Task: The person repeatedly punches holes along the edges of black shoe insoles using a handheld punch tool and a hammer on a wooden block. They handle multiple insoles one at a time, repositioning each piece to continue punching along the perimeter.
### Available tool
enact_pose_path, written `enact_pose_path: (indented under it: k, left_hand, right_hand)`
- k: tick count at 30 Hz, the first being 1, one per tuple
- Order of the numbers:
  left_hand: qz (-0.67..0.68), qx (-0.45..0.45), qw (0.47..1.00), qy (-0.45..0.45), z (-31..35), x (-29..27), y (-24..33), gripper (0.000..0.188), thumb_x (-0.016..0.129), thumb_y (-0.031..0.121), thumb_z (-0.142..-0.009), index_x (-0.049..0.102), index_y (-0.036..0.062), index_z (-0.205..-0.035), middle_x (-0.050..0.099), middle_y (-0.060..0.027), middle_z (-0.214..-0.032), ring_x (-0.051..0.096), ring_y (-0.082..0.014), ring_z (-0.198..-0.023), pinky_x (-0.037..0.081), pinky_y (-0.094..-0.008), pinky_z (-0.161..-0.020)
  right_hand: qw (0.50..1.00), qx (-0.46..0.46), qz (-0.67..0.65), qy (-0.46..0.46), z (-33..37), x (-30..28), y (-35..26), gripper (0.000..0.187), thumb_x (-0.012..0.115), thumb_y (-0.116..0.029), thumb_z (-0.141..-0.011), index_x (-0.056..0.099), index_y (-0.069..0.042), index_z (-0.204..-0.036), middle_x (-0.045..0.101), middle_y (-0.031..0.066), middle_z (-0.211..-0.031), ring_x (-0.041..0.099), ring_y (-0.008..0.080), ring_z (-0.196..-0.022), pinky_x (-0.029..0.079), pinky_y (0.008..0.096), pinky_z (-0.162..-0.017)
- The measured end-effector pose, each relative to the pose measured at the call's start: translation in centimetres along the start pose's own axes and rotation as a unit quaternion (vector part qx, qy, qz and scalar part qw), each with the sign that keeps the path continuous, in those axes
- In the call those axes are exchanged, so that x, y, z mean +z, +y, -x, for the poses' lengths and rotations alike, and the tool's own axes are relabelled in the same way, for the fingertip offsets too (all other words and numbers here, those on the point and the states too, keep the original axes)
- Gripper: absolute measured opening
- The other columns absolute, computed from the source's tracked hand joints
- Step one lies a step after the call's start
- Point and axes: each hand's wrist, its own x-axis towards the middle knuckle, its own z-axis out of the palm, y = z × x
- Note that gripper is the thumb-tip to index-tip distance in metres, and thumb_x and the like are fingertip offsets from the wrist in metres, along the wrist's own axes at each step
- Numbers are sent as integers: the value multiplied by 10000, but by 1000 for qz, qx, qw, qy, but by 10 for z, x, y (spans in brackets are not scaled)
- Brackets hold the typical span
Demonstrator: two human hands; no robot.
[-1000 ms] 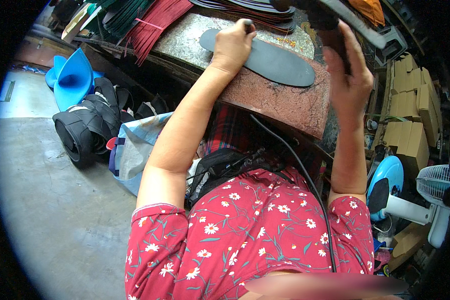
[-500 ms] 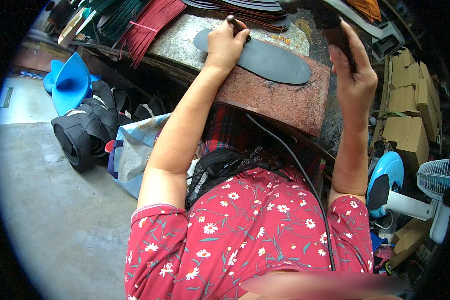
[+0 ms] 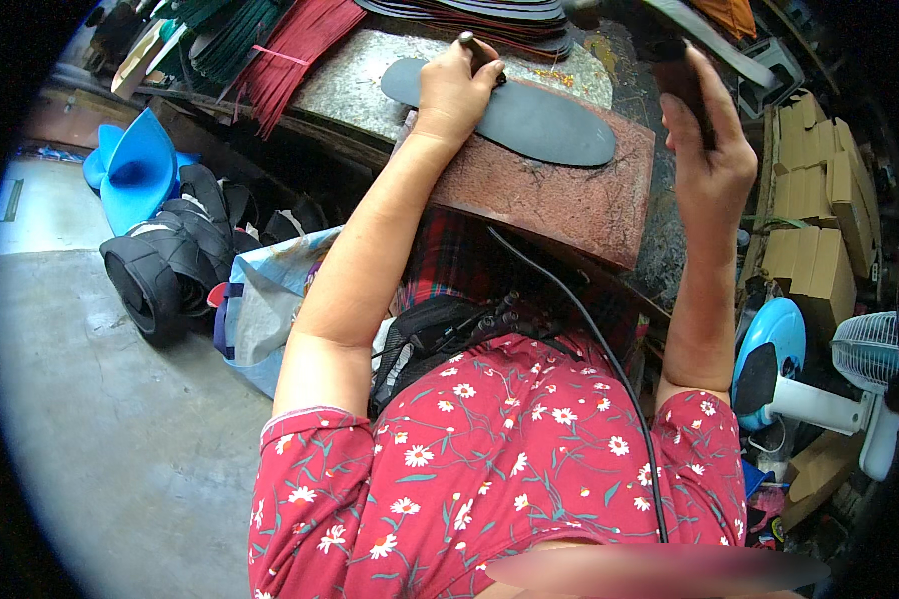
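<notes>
I see left grip (image 3: 450, 98) clamped on dark rod (image 3: 466, 41) over grey sole (image 3: 554, 128), long axis slanting down-right — right grip (image 3: 714, 155), round dark handle (image 3: 680, 82), farther off.

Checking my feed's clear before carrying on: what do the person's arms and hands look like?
The left hand and right hand show no gloves, and no wristbands are visible. The forearms are bare below short red sleeves printed with white daisies and green leaves. A black cable runs over the matching shirt, not along either arm.
</notes>
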Motion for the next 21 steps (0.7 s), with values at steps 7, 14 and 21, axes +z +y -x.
enact_pose_path:
  k: [7, 14, 21]
  left_hand:
    - [-106, 59, 992, 42, 5, 8, 9, 167, 693, 132, -878, 624, 61, -1013, 695, -168, -854, 699, -319, -757, 556, -378, -673]
    - [37, -13, 999, -24, 1, 4, 3, 116, 695, 121, -890, 654, 27, -945, 723, -98, -840, 712, -166, -784, 552, -294, -686]
    - [-165, 181, 969, -8, 7, 15, 15, 188, 704, 172, -848, 581, 73, -949, 652, -173, -756, 658, -379, -735, 534, -443, -667]
  right_hand:
    - [978, 47, 173, -104, 15, 20, 6, 405, 666, -352, -908, 627, -186, -1275, 698, 115, -1110, 686, 323, -959, 551, 368, -789]
    - [999, 11, 26, -18, 0, -10, -7, 397, 718, -195, -891, 638, -116, -1272, 713, 118, -1115, 713, 207, -961, 547, 309, -810]
    - [987, 75, 82, -113, 10, 19, -1, 394, 661, -359, -910, 627, -234, -1283, 701, 131, -1083, 696, 325, -919, 555, 387, -761]
